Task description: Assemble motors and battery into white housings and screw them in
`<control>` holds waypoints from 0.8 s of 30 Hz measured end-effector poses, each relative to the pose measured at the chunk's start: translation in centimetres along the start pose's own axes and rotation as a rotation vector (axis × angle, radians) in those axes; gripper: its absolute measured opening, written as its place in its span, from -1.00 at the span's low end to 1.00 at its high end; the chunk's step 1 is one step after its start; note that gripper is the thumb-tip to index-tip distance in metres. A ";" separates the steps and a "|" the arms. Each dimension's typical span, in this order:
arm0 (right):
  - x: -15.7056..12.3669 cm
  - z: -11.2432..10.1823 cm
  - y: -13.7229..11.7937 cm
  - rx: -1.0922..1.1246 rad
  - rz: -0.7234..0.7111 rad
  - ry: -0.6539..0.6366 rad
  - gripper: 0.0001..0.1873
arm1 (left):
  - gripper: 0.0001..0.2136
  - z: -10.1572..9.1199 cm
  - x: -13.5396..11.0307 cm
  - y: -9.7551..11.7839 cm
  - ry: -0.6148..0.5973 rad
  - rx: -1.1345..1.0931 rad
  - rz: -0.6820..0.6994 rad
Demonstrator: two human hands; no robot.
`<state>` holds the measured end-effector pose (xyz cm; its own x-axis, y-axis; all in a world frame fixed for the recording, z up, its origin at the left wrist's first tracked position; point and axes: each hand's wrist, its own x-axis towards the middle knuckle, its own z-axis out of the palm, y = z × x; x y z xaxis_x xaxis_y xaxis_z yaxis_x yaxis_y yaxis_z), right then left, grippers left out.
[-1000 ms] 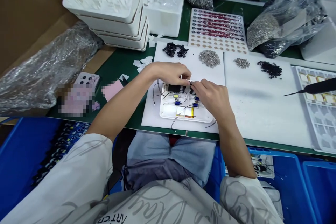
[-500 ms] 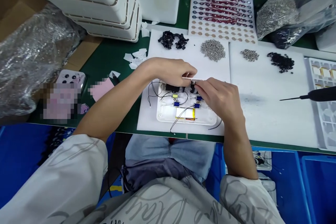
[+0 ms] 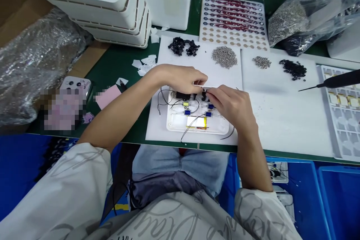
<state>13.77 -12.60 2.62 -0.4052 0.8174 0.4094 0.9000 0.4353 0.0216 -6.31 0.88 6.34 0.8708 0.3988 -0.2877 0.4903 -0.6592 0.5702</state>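
Observation:
A thin white board (image 3: 199, 86), seen almost edge-on, is pinched between both hands. My left hand (image 3: 185, 78) reaches in from the left with bent fingers on the board's left end. Closed on the right end are the fingertips of my right hand (image 3: 232, 104), with a small black part (image 3: 204, 95) just under them. Below lies a white plastic housing (image 3: 171, 125), its far side covered by my hands. It contains several blue components (image 3: 187, 112), a yellow-edged battery pack (image 3: 197, 122) and a black block (image 3: 182, 95). Thin black wires (image 3: 184, 135) trail over its edges.
Beyond the hands are black plastic parts (image 3: 177, 46), screws (image 3: 224, 57), a smaller metal pile (image 3: 261, 62) and black rings (image 3: 293, 69). A dark screwdriver (image 3: 341, 79) juts in from the right above a tray (image 3: 344, 135). Stacked white baskets (image 3: 120, 18) stand at left.
The view has shifted slightly, so the table's contents sit a little differently in frame. Both hands keep their hold on the board, with only small finger movement.

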 end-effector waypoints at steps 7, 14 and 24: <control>-0.1 0.0 0.0 -0.016 -0.022 0.026 -0.71 | -0.79 0.6 0.3 -0.3 0.024 -0.048 0.079; 0.0 -0.3 -0.3 -0.002 0.001 -0.005 -0.68 | -0.68 0.8 0.5 -0.7 0.053 -0.151 0.085; 0.4 1.2 0.7 0.168 -0.003 0.373 -0.75 | -0.62 -0.9 -0.7 0.2 -0.068 0.025 -0.002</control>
<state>14.09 -11.55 1.71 -0.2934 0.6366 0.7132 0.8478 0.5180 -0.1136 -6.85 1.09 7.35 0.8699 0.3565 -0.3409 0.4921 -0.6747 0.5501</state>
